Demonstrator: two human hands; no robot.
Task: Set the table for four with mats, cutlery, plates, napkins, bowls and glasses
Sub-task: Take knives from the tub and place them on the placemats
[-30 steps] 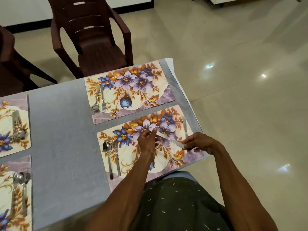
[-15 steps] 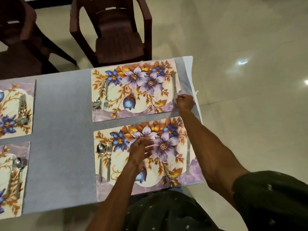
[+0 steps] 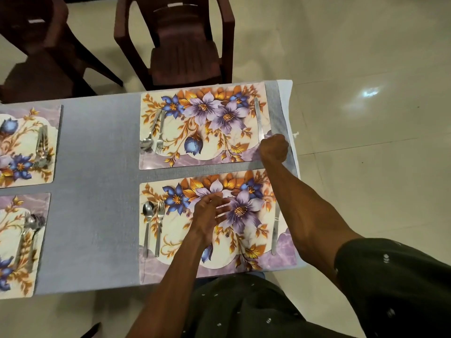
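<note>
I note the left hand [image 3: 210,215] held flat, fingers spread, over the near mat [image 3: 170,242]. The knife [image 3: 259,119] lies lengthwise along the far mat's [image 3: 170,152] right edge, tip away; the right hand [image 3: 273,148] curls over its handle, hiding that end.

Head camera looks steeply down, close over the table [image 3: 97,167].

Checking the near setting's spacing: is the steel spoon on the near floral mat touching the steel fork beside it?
Apart. The head view shows the steel spoon and steel fork side by side, with a strip of near floral mat between them.
</note>
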